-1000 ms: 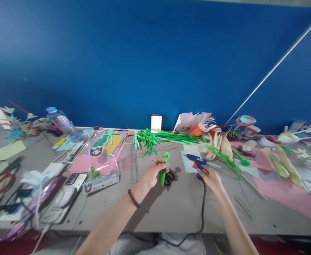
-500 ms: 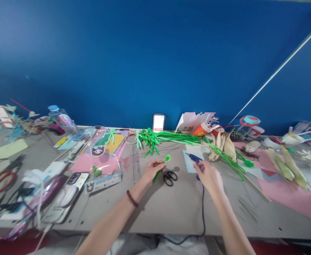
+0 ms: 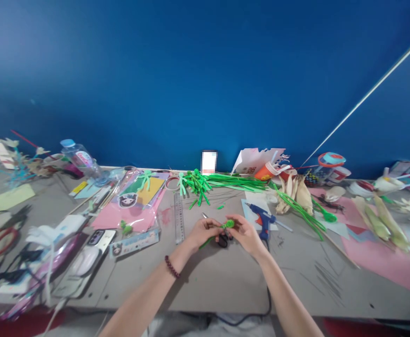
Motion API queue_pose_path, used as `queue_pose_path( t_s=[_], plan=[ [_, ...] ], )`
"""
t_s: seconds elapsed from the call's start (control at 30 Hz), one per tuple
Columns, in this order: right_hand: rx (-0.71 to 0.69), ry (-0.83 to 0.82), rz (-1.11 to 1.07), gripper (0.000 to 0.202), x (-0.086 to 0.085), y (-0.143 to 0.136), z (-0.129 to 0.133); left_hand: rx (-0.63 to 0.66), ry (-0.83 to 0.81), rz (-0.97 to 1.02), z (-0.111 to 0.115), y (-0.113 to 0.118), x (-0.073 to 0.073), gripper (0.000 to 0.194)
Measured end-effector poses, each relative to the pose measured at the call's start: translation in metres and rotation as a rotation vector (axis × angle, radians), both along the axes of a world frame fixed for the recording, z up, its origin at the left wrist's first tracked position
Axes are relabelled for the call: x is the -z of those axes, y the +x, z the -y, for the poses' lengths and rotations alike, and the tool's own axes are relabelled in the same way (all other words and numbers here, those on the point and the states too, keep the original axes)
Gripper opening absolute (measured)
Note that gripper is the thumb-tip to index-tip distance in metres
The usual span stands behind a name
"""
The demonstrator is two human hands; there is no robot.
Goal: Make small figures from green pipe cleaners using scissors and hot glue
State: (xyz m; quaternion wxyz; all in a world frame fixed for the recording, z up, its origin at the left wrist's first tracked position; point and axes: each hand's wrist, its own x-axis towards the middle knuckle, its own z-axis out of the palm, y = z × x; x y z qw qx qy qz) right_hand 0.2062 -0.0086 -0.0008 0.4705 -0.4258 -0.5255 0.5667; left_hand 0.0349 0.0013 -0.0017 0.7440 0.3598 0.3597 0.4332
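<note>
My left hand [image 3: 206, 231] is closed on a green stem piece [image 3: 228, 224], whose rounded head shows between my two hands. From the right, the fingers of my right hand [image 3: 243, 230] pinch that same head. Black-handled scissors [image 3: 222, 241] lie on the table just beneath my hands, partly covered by them. To the right, a blue glue gun [image 3: 265, 220] rests on a light blue and white paper. A small green scrap [image 3: 220, 207] lies beyond my hands.
Green stems [image 3: 240, 181] are bundled at the back near a clear ruler [image 3: 179, 217]. Pink sheets and a plastic packet [image 3: 131, 201] lie left, with a phone [image 3: 92, 257]. On the right are corn husks [image 3: 305, 196] and a stick. A cable hangs over the front edge.
My right hand has let go of the glue gun and moved left to the green head. The glue gun now rests on the table. My left hand has moved slightly right over the scissors.
</note>
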Motion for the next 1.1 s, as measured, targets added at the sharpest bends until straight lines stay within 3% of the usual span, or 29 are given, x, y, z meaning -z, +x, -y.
queue_pose_path(
  t_s=[0.17, 0.4, 0.7, 0.93, 1.1],
  plan=[
    [0.057, 0.070, 0.100, 0.025, 0.005, 0.002, 0.002, 0.020, 0.113, -0.130, 0.001, -0.001, 0.001, 0.021],
    [0.089, 0.107, 0.141, 0.023, 0.010, 0.003, 0.001, -0.136, 0.602, -0.528, 0.010, -0.008, -0.010, 0.010],
    [0.067, 0.306, 0.481, 0.011, 0.004, 0.006, 0.000, -0.175, 0.678, -0.562, 0.012, -0.010, -0.005, 0.007],
    [0.040, 0.444, 0.598, 0.007, 0.003, 0.008, 0.002, -0.134, 1.031, -0.867, 0.013, -0.009, -0.004, 0.015],
    [0.048, 0.475, 0.593, 0.006, 0.002, 0.007, 0.003, -0.126, 1.076, -0.892, 0.015, -0.007, -0.009, 0.015]
  ],
)
